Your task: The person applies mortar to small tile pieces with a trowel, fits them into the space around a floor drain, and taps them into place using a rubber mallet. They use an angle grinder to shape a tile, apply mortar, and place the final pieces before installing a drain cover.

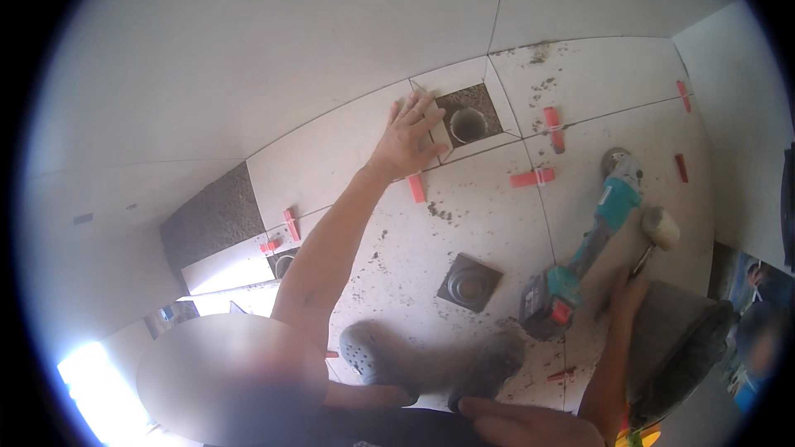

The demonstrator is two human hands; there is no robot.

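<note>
My left hand point(406, 139) lies flat with fingers spread on a narrow pale tile strip at the left edge of a square floor opening. Inside the opening, a round drain pipe point(469, 125) stands in rough mortar. Mitred tile strips point(503, 98) frame the hole. Low on the right, my right hand point(629, 291) is closed round the thin handle of a mallet with a whitish head point(661, 228); its fingers are partly in shadow. A square dark floor drain point(469, 283) rests on the tiles in front of my shoes.
A teal cordless angle grinder point(617, 203) lies left of the mallet. A dark bucket point(675, 343) stands at the right. Red levelling wedges point(532, 177) sit along the joints. Bare mortar point(214, 213) shows at the left. Another person point(758, 339) is at the far right edge.
</note>
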